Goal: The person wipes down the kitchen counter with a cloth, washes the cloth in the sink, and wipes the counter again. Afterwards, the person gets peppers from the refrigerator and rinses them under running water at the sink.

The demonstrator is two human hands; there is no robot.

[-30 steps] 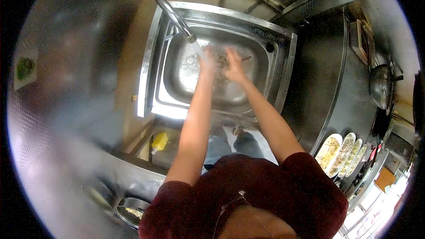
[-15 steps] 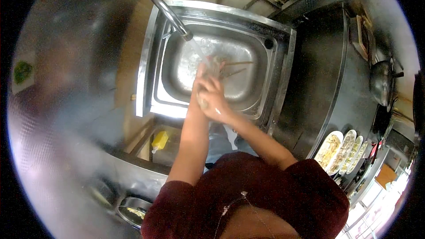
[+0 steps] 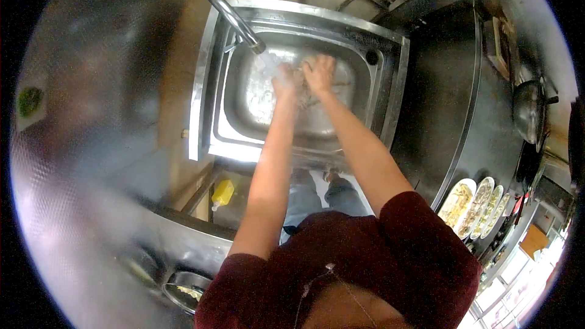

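Observation:
Both of my hands are inside a steel sink basin [image 3: 317, 136]. My left hand [image 3: 284, 83] is under the stream from the faucet [image 3: 236, 23], its fingers smeared by water and motion, so what it holds is unclear. To the right of it, my right hand [image 3: 320, 75] has its fingers spread apart, back upward, with nothing seen in its grip. Thin stick-like items [image 3: 334, 88] lie on the basin bottom beside my right hand, partly hidden by it.
A yellow bottle [image 3: 223, 192] stands below the sink at the left. Several oval plates of food [image 3: 458, 202] line the counter at the right, near a wok [image 3: 528, 113]. A pan with food [image 3: 184, 291] is at the lower left.
My right hand has left my left wrist, where it was rubbing, and moved up and right with fingers spread. My left hand remains under the water.

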